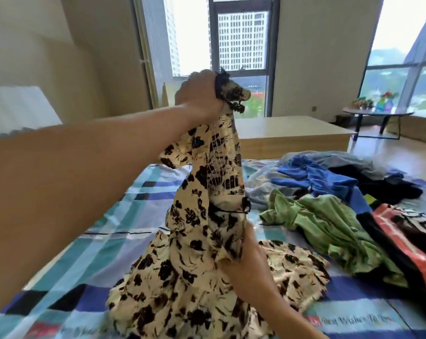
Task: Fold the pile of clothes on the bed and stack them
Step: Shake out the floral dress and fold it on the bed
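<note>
A cream dress with black flowers hangs from my raised left hand, which grips its top edge high above the bed. Its skirt pools on the checked bedsheet. My right hand pinches a fold of the dress lower down, near the waist. To the right lies the unfolded pile: a green garment, a blue one, a black one and a red-and-black striped piece.
A low wooden platform stands beyond the bed's far edge. A small round table with plants is at the back right by the windows. A white pillow lies at the left.
</note>
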